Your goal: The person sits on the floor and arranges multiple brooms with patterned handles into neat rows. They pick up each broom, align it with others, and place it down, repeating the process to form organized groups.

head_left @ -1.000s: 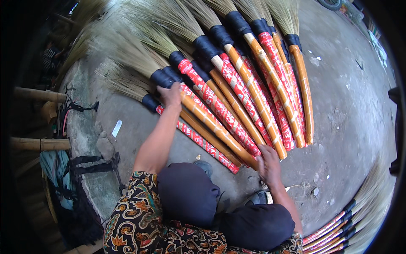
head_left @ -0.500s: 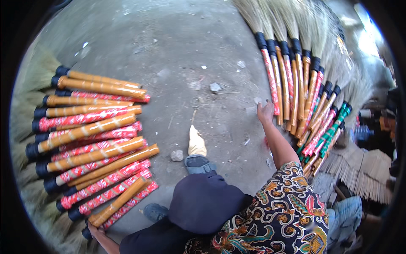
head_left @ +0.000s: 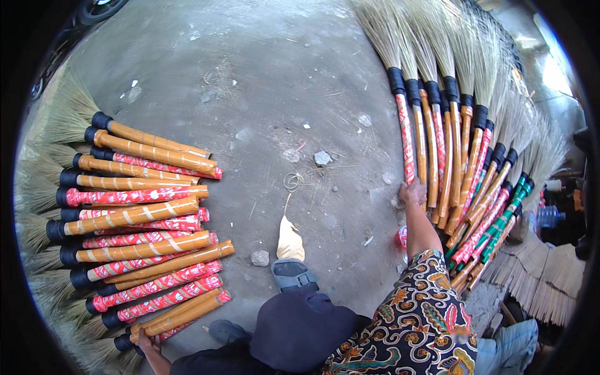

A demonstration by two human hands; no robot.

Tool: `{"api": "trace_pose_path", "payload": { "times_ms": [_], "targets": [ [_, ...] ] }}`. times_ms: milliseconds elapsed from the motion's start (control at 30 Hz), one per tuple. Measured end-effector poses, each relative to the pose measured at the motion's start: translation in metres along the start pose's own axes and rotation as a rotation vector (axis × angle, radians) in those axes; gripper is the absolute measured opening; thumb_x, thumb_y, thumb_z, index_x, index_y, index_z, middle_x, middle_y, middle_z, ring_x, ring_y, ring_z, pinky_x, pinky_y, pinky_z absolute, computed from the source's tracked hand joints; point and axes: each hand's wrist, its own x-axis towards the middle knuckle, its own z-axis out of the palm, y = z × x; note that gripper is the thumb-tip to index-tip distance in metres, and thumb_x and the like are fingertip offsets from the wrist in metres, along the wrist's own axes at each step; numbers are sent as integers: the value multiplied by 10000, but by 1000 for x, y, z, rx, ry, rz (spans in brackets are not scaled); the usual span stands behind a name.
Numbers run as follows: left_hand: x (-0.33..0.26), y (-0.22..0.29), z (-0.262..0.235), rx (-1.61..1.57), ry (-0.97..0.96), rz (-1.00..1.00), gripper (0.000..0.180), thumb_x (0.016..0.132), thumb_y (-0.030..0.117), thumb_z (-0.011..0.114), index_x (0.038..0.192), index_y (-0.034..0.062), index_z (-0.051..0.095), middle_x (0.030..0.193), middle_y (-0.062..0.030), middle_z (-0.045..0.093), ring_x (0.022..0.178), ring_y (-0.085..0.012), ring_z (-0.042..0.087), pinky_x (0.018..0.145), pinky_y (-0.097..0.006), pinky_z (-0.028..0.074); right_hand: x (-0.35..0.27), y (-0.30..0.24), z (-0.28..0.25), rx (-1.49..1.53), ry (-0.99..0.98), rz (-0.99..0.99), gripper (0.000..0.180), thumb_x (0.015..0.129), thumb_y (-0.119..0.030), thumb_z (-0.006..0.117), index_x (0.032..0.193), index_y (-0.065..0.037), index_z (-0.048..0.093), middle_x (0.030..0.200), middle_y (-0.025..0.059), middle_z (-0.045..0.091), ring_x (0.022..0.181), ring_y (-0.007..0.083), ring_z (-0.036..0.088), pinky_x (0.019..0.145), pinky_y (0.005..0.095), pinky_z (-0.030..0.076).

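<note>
Concrete floor (head_left: 269,100), grey, stained and scattered with small stones and straw bits, is filling the middle of the frame, with daylight glaring in at the upper right. Along the left side a row of brooms (head_left: 134,240) is lying flat, handles wrapped in orange and red patterned film, black collars and straw heads fanning toward the left rim. At the lower left the left hand (head_left: 145,340) is closing its fingers around the end of the nearest orange broom handle (head_left: 181,314) (the palm is hidden). A second fan of brooms (head_left: 447,156) is curving down the upper right; the right hand (head_left: 414,192) is resting on the red-wrapped handle (head_left: 406,147) at its left edge, fingers curled over it
</note>
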Motion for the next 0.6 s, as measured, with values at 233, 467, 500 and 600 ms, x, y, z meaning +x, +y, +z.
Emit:
{"api": "trace_pose_path", "payload": {
  "times_ms": [233, 467, 500, 600],
  "targets": [
    [-8, -9, -2, -105, -104, 3, 522, 1011, 274, 637, 1497, 163, 482, 1349, -110, 637, 1194, -302, 656, 886, -464, 606, -6, -58, -27, 253, -7, -175, 551, 837, -308, 710, 1260, 40, 650, 1110, 288, 726, 1016, 455, 713, 928, 528, 548],
    [-7, -40, -7, -401, -262, 160, 821, 966, 98, 692, 1616, 204, 203, 1404, -139, 556, 1210, -338, 633, 935, -497, 603, -149, -72, -64, 541, -126, -492, 463, 975, -436, 608, 927, 25, 630, 705, 129, 603, 636, 283, 599, 620, 491, 467],
    [-12, -42, -2, -431, -169, 164, 987, 942, 76, 715, 1662, 272, 70, 1423, -148, 531, 1186, -362, 642, 909, -515, 613, -171, -79, -67, 601, -107, -541, 424, 1024, -419, 597, 942, -2, 609, 654, 70, 526, 584, 205, 546, 556, 404, 448],
    [-30, -29, 14, -444, -65, 75, 1146, 945, 83, 719, 1662, 392, -119, 1443, -137, 516, 1168, -331, 656, 881, -541, 613, -228, -96, -80, 805, -378, -670, 319, 1064, -333, 609, 1095, -17, 590, 698, 28, 530, 558, 130, 499, 511, 317, 414]
  ]
}}
